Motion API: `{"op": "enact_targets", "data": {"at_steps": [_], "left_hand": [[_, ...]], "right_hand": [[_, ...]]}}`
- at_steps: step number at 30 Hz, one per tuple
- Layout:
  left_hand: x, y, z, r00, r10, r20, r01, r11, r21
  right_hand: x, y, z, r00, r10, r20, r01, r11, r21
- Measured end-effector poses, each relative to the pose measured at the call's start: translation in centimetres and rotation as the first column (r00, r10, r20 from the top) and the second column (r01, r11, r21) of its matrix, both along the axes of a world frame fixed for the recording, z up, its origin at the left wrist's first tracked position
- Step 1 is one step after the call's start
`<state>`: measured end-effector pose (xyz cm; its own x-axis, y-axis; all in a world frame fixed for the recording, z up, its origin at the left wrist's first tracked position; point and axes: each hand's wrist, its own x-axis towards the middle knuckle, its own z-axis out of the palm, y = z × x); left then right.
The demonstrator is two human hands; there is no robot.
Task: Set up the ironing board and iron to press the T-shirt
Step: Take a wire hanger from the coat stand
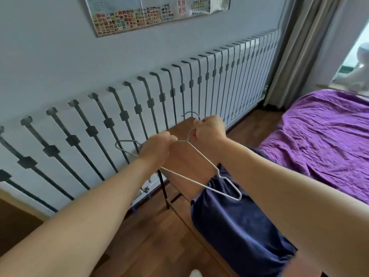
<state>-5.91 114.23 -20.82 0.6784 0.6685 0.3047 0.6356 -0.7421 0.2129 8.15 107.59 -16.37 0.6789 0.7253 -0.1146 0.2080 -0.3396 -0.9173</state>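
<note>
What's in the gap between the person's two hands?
Head view: the neck of a wire hanger bridges the gap from left hand to right hand.

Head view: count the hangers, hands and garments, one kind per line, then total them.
Wire hangers: 2 (white hanger, grey hanger)
Hands: 2 (left hand, right hand), both gripping hangers
Dark blue garment: 1
Total: 5

Wire hanger (199,152) whitish. Cloth (239,216) navy, plain. Bed cover (319,136) purple, plain. Radiator (201,100) white w/ black bars. Wall (50,47) pale blue-grey. Poster (139,15): rows of tiny multi-col. patches, some red. Curtain (295,56) grey-beige. Floor (255,126) + table (183,158) brown wood.
</note>
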Motion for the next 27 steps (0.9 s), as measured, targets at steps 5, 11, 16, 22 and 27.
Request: {"op": "enact_targets", "data": {"at_steps": [5, 11, 16, 22, 27], "left_hand": [[2.3, 7.7, -2.4, 0.996, -0.075, -0.045, 0.072, 0.995, -0.067], [4.7, 14.6, -5.5, 0.985, -0.152, -0.085, 0.136, 0.977, -0.164], [7.0, 19.0, -8.7, 0.961, -0.239, -0.136, 0.203, 0.950, -0.238], [9.1, 23.6, -13.3, 0.910, -0.355, -0.213, 0.281, 0.908, -0.312], [11.1, 26.2, -16.6, 0.866, -0.424, -0.264, 0.310, 0.871, -0.381]], "right_hand": [[2.2, 6.9, -2.3, 0.988, -0.052, -0.149, 0.043, 0.997, -0.061], [3.7, 13.0, -4.7, 0.957, -0.137, -0.255, 0.110, 0.987, -0.116], [5.2, 16.6, -7.7, 0.924, -0.256, -0.286, 0.207, 0.960, -0.190], [7.0, 19.8, -11.8, 0.811, -0.432, -0.394, 0.323, 0.893, -0.315], [8.4, 22.1, -15.1, 0.725, -0.513, -0.459, 0.365, 0.852, -0.376]]}}
